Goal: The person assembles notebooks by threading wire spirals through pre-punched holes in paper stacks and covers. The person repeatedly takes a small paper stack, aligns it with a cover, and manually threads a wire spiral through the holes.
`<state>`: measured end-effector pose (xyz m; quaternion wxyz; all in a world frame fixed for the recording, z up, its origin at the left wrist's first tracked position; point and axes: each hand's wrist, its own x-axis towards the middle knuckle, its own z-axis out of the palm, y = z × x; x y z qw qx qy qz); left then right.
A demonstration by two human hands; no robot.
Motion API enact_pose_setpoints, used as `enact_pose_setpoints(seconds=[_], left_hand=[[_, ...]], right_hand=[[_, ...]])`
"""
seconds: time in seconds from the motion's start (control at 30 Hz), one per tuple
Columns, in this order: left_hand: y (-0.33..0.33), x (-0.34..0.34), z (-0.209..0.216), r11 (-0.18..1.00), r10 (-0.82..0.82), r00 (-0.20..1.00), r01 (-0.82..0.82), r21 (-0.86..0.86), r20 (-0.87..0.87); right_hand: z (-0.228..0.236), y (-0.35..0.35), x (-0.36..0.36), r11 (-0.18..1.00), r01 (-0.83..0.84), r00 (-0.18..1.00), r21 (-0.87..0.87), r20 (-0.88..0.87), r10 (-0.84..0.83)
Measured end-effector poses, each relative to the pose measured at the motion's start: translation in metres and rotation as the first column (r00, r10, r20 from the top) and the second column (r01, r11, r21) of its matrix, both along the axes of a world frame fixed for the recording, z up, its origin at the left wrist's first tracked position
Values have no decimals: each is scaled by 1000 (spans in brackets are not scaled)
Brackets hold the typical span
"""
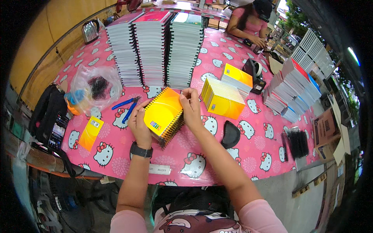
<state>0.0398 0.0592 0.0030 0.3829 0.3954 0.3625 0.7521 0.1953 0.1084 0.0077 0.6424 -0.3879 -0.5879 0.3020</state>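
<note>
A small stack of yellow-orange spiral notebooks [163, 112] lies between my hands, turned at a slant, with black binding coils showing along its lower right side. My left hand [139, 121], with a dark watch on the wrist, grips the stack's left edge. At the upper right corner, my right hand [190, 105] has its thumb and fingers pinched on the top notebook's edge; the fingertips are partly hidden. Blue-handled cutting pliers [130, 106] rest just left of my left hand. Farther left, a single yellow notebook [91, 133] lies flat.
Three tall stacks of bound notebooks [155, 54] stand beyond my hands. To the right are a yellow notebook row [223, 99], a tape dispenser [254, 75], a black pad [231, 134] and black coils [297, 143]. A plastic bag [95, 87] sits left. Another person [250, 25] works across the table.
</note>
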Motion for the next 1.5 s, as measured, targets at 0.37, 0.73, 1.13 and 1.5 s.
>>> enact_pose_setpoints(seconds=[0.37,0.73,1.13,1.5], left_hand=[[-52,42,90,819,465,724,-134,557,-509],[88,200,8,832,352,294,337,441,-889],[13,165,61,854,-79,253,516,66,-964],[-34,154,28,807,15,291,562,184,-957]], right_hand=[[-13,-112,179,957,256,154,138,971,-181],[19,-181,223,886,445,610,131,680,-407],[21,-244,231,831,525,807,-183,418,-417],[-9,-189,138,910,208,954,-360,279,-108]])
